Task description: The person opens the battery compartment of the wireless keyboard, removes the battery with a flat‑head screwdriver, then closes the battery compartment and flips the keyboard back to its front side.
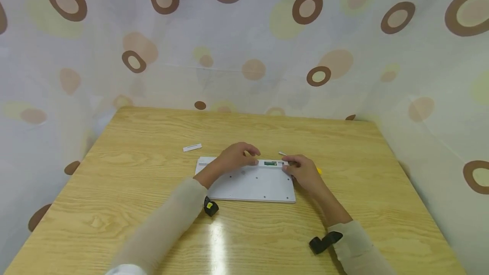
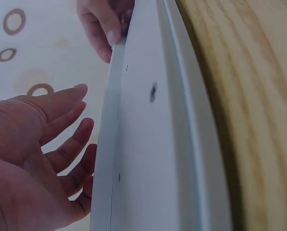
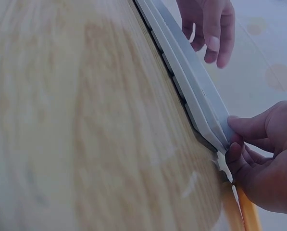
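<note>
A white keyboard (image 1: 248,188) lies face down on the table; its keys show along the underside in the right wrist view. Along its raised back ridge is an uncovered battery slot, with a green battery (image 1: 270,163) inside. My right hand (image 1: 307,175) grips the ridge's right end between thumb and fingers; in the right wrist view the same hand (image 3: 273,168) is at the keyboard's corner. Over the left part of the ridge hovers my left hand (image 1: 236,156), its fingers loosely bent. In the left wrist view that hand (image 2: 32,159) holds nothing.
A small white strip (image 1: 192,147), looking like a battery cover, lies behind the keyboard on the left. Partly hidden behind my right hand is a screwdriver with a yellow-orange handle (image 3: 249,209). A patterned cloth (image 1: 229,79) hangs around the wooden table (image 1: 153,139).
</note>
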{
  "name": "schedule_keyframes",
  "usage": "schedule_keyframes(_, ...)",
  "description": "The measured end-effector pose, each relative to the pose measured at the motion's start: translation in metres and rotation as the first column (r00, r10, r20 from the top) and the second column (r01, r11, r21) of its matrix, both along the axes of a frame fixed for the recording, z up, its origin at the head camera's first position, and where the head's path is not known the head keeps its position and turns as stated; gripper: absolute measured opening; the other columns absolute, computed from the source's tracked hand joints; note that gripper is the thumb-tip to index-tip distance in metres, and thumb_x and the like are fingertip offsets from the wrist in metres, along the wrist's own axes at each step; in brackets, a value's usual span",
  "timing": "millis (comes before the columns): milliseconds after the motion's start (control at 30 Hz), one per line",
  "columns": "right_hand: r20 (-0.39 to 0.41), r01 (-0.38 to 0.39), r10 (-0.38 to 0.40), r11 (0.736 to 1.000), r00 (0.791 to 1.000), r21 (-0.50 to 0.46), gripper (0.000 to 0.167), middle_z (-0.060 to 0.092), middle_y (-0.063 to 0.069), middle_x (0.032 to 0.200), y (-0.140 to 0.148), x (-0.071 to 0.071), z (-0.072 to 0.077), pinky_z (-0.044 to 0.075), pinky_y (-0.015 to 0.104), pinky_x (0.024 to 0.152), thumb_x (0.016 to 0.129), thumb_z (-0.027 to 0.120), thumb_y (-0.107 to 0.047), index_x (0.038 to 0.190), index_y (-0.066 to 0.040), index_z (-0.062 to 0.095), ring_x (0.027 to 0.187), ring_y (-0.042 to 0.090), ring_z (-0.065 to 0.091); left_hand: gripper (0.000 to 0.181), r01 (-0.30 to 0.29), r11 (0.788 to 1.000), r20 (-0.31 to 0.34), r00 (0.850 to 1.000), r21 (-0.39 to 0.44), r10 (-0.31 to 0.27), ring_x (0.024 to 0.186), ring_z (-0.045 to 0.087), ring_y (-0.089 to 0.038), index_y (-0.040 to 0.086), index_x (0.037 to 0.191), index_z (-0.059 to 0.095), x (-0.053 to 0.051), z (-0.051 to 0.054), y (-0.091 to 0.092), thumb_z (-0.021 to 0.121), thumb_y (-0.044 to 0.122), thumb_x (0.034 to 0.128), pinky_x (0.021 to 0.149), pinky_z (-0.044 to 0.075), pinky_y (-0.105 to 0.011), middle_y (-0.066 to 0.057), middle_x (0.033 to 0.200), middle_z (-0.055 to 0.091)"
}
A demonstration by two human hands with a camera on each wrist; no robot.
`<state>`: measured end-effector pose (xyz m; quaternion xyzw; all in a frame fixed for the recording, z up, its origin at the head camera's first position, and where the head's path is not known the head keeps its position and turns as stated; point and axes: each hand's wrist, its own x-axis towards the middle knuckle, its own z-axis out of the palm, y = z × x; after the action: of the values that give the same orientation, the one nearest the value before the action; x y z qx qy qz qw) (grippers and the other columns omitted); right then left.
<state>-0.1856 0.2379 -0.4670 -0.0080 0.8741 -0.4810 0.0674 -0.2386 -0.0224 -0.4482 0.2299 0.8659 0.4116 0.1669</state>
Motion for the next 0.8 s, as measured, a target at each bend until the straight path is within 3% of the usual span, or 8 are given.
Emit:
schedule_keyframes(167, 0.002, -0.008, 0.008, 1.000, 1.000, -0.004, 0.033, 0.058, 0.015, 0.124, -0.003, 0.000, 0.000, 0.048, 0.024, 0.075, 0.098, 0.066, -0.013, 0.130, -0.006, 0.066, 0.097, 0.024, 0.051, 0.033, -0.014, 1.000, 0.009, 1.000, -0.015, 0.014, 0.103, 0.060, -0.017, 0.015, 0.125, 0.070, 0.002, -0.003, 0.013, 0.073, 0.024, 0.0936, 0.088, 0.050, -0.035, -0.003, 0.122, 0.067)
schedule_keyframes(400, 0.015, -0.006, 0.006, 1.000, 1.000, -0.005, 0.034, 0.059, 0.015, 0.126, -0.005, 0.000, 0.003, 0.049, 0.026, 0.077, 0.098, 0.066, -0.013, 0.131, -0.006, 0.066, 0.099, 0.024, 0.053, 0.030, -0.045, 0.999, 0.029, 0.999, -0.004, 0.045, 0.098, 0.060, -0.017, 0.013, 0.122, 0.072, 0.005, -0.007, 0.017, 0.074, 0.019, 0.0928, 0.081, 0.051, -0.031, -0.003, 0.117, 0.069)
schedule_keyframes(600, -0.029, -0.022, 0.023, 0.999, 0.999, 0.031, 0.034, 0.061, 0.015, 0.124, 0.012, 0.001, 0.014, 0.052, 0.028, 0.074, 0.101, 0.060, -0.019, 0.132, -0.005, 0.063, 0.096, 0.026, 0.059, 0.028, -0.036, 0.999, 0.008, 0.999, 0.003, 0.036, 0.100, 0.060, -0.017, 0.012, 0.120, 0.072, 0.005, -0.008, 0.018, 0.073, 0.017, 0.0928, 0.084, 0.050, -0.032, -0.003, 0.116, 0.069)
schedule_keyframes(800, -0.114, 0.018, 0.004, 0.982, 0.994, 0.187, 0.037, 0.058, 0.022, 0.132, 0.046, 0.003, 0.027, 0.053, 0.032, 0.076, 0.102, 0.059, -0.018, 0.136, -0.002, 0.060, 0.106, 0.034, 0.061, 0.027, -0.025, 1.000, -0.003, 1.000, 0.006, 0.025, 0.102, 0.060, -0.017, 0.011, 0.119, 0.072, 0.005, -0.010, 0.019, 0.073, 0.017, 0.0932, 0.088, 0.050, -0.033, -0.003, 0.115, 0.069)
